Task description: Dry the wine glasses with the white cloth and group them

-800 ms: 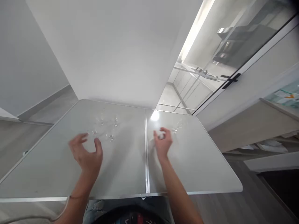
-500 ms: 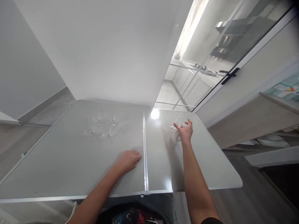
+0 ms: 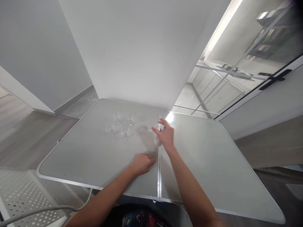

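My right hand (image 3: pixel 167 135) is over the table's metal seam, thumb and fingers pinched around a clear glass (image 3: pixel 156 130). The glass is blurred and partly covered by the fingers, so its full shape is hard to make out. Below and left of it, my left hand (image 3: pixel 143 164) rests on the tabletop with curled fingers, and nothing shows in it. Several clear stemmed glasses stand in a loose group on the left panel, among them a back glass (image 3: pixel 131 121) and a front glass (image 3: pixel 126 137).
The pale folding table (image 3: pixel 90 157) has a metal edge and a seam (image 3: pixel 159 176) across it. A white wall (image 3: pixel 142 56) rises behind. At the right is a glazed door with a black handle (image 3: pixel 276 79). A perforated white panel (image 3: pixel 26 198) and a cable (image 3: pixel 59 208) are at lower left.
My right hand has carried the glass leftward from the right panel to the seam. My left hand stays near the seam on the tabletop. The view has turned to the right.
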A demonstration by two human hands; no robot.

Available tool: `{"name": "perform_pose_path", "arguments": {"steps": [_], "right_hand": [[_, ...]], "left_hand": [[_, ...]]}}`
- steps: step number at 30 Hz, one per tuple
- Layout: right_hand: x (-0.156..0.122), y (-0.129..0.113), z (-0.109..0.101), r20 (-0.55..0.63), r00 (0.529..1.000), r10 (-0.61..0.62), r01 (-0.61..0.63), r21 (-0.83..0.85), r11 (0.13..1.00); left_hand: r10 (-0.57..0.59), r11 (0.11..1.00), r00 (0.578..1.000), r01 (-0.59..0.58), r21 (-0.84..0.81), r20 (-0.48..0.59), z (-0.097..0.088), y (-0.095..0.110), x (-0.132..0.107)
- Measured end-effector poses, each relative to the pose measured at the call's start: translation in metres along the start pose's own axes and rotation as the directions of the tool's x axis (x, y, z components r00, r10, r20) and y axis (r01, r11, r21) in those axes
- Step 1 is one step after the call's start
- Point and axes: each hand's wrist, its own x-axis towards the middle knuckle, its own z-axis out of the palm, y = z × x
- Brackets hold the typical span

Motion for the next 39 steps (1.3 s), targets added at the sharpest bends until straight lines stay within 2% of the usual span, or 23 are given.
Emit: {"name": "perform_pose_path", "arguments": {"steps": [2, 4, 7, 11, 14, 16, 19, 21, 23, 25, 27, 29, 30, 33, 35, 37, 39], "right_hand": [[-0.004, -0.016, 0.033, 0.109, 0.994, 0.003, -0.012, 0.076, 0.997], [-0.006, -0.025, 0.054, 0.161, 0.987, 0.008, -0.029, 0.128, 0.991], [-0.007, -0.031, 0.069, 0.206, 0.979, -0.001, -0.026, 0.128, 0.991], [-0.006, -0.038, 0.075, 0.234, 0.972, -0.026, 0.003, 0.102, 0.995], [-0.004, -0.031, 0.065, 0.252, 0.966, -0.058, 0.03, 0.114, 0.993], [-0.001, -0.016, 0.048, 0.24, 0.97, -0.037, 0.006, 0.128, 0.992], [-0.002, 0.017, 0.012, 0.249, 0.963, 0.099, -0.166, 0.265, 0.95], [-0.007, 0.038, -0.009, 0.327, 0.93, 0.166, -0.305, 0.436, 0.847], [-0.014, 0.054, -0.022, 0.381, 0.905, 0.192, -0.393, 0.569, 0.722], [-0.02, 0.062, -0.029, 0.416, 0.891, 0.181, -0.432, 0.654, 0.621], [-0.024, 0.067, -0.032, 0.457, 0.879, 0.138, -0.452, 0.703, 0.55], [-0.024, 0.073, -0.035, 0.484, 0.871, 0.088, -0.454, 0.723, 0.521], [-0.024, 0.076, -0.037, 0.48, 0.874, 0.073, -0.443, 0.729, 0.521], [-0.022, 0.091, -0.039, 0.466, 0.884, 0.041, -0.409, 0.728, 0.551], [-0.022, 0.101, -0.039, 0.519, 0.855, 0.006, -0.424, 0.692, 0.585], [-0.023, 0.108, -0.037, 0.582, 0.812, -0.05, -0.434, 0.658, 0.616], [-0.024, 0.113, -0.033, 0.593, 0.801, -0.087, -0.414, 0.652, 0.635]], "left_hand": [[0.002, 1.0, 1.0, -0.002, -0.009, -0.005, 0.0, 0.0, -0.001], [0.007, 1.0, 1.0, -0.007, -0.022, -0.01, 0.001, 0.001, -0.002], [0.002, 0.999, 1.0, -0.003, -0.042, -0.027, 0.003, 0.001, -0.001], [-0.009, 0.998, 1.0, 0.007, -0.069, -0.023, 0.006, -0.001, 0.001], [-0.068, 0.988, 0.997, 0.064, -0.138, -0.03, 0.005, -0.001, 0.001], [-0.127, 0.957, 0.988, 0.101, -0.271, -0.083, 0.002, 0.001, 0.003], [-0.276, 0.821, 0.936, 0.11, -0.56, -0.22, -0.006, 0.007, 0.015], [-0.4, 0.711, 0.878, 0.116, -0.693, -0.264, -0.014, 0.01, 0.032], [-0.463, 0.649, 0.837, 0.095, -0.755, -0.292, -0.02, 0.01, 0.055], [-0.452, 0.607, 0.843, 0.051, -0.793, -0.291, -0.023, 0.007, 0.078], [-0.407, 0.585, 0.868, 0.01, -0.811, -0.283, -0.023, 0.002, 0.095], [-0.384, 0.63, 0.86, -0.023, -0.776, -0.337, -0.022, -0.004, 0.102], [-0.377, 0.674, 0.839, -0.041, -0.738, -0.391, -0.021, -0.008, 0.103], [-0.28, 0.831, 0.732, -0.14, -0.539, -0.621, -0.018, -0.017, 0.096], [-0.152, 0.9, 0.652, -0.22, -0.377, -0.743, -0.016, -0.021, 0.092], [-0.047, 0.936, 0.604, -0.251, -0.246, -0.795, -0.016, -0.023, 0.09], [0.014, 0.956, 0.593, -0.244, -0.163, -0.805, -0.017, -0.022, 0.089]]}}
